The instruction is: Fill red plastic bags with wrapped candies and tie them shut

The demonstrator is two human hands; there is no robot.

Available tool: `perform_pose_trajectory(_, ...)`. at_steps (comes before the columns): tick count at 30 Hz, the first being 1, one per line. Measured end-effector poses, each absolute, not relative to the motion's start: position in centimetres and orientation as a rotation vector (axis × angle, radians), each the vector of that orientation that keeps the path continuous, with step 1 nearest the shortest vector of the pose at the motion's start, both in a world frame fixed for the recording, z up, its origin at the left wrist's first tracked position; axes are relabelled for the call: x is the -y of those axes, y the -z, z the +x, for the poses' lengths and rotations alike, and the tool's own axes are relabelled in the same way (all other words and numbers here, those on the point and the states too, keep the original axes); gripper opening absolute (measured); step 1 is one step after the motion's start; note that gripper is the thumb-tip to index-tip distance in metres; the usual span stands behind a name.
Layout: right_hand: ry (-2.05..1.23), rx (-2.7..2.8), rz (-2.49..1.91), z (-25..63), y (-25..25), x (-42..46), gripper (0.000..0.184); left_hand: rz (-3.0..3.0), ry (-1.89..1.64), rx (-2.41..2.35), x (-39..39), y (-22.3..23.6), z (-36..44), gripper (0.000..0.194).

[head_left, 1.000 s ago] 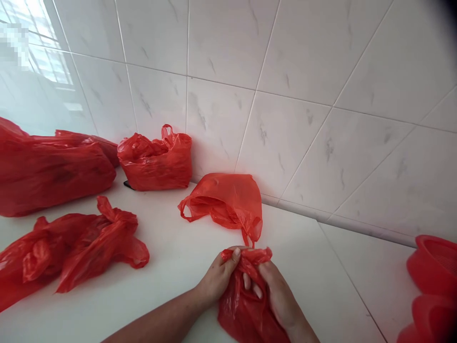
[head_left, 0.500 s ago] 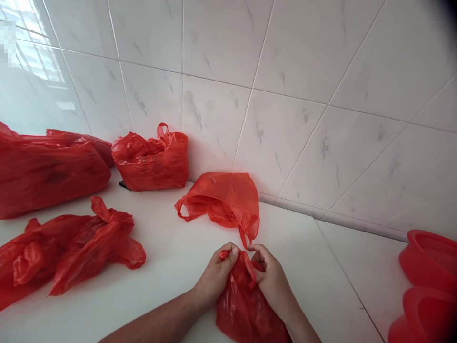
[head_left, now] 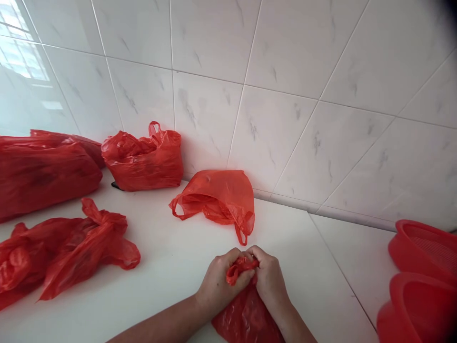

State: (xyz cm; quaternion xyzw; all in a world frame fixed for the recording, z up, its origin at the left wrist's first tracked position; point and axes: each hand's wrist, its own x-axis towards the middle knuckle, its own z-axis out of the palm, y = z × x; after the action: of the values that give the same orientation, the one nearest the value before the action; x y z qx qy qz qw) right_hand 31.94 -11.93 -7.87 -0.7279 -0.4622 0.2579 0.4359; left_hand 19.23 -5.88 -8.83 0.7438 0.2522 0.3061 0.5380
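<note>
A red plastic bag hangs low at the bottom middle, its neck gathered between both hands; what it contains cannot be made out. My left hand is closed around the bunched top, with a loop of the handle sticking out by the thumb. Pressed close against it, my right hand grips the other side of the neck. Just beyond the fingers lies a slack red plastic bag, one handle loop pointing toward my hands without touching them.
A filled red bag stands by the tiled wall, a larger red bag at far left. Nearer lies a knotted red bag. Red plastic baskets sit at right on the white tabletop.
Both hands have closed in tighter on the bag's neck, and the handles are now bunched between them. The whole view has shifted slightly, so the surroundings appear further left.
</note>
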Motion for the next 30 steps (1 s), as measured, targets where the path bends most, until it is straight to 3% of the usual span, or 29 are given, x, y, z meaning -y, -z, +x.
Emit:
perform_pose_trajectory(12,-1.074,1.239,-1.463,33.1,5.5,12.6,0.03,2.138,-0.851,-0.684,4.9,8.9,18.8,0.012)
perform_pose_trajectory(19,-0.82,1.021,-1.725,33.8,7.8,12.2,0.035,2.263,-0.853,-0.553,5.5,9.1,19.1,0.001)
perform_pose_trajectory(26,-1.15,0.902,-1.233,35.0,7.5,13.0,0.028,2.195,-0.924,-0.39,5.0,9.0,18.2,0.032)
perform_pose_trajectory(30,-0.833,0.799,-1.419,36.9,8.2,12.7,0.034,2.202,-1.171,-0.404,4.6,9.4,17.6,0.042)
